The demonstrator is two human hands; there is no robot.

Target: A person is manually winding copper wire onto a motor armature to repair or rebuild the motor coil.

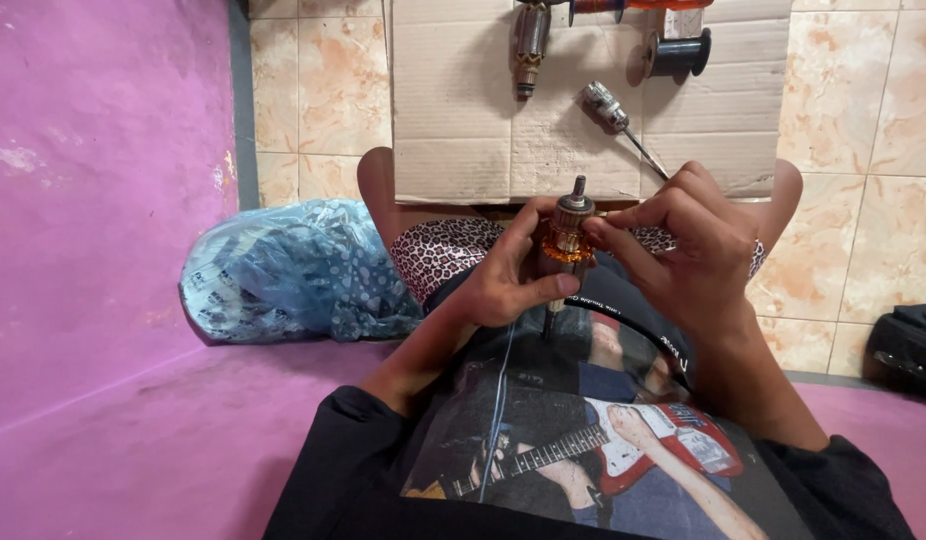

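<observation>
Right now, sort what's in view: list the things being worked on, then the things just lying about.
In hand:
- motor armature, held upright by the left hand
- right hand, fingertips at its copper winding

Lying about:
- second armature on the cardboard sheet
- screwdriver
- black spool
- blue plastic bag
- black bag

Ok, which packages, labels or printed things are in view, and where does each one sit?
Cardboard sheet: flat on the tiled floor ahead, plain brown, tools lying on it.
Plastic bag: left, against the pink wall, crumpled, blue with pale print.
Shirt print: on the person's black shirt, a picture with a red and white guitar.
No screens or signs.
</observation>
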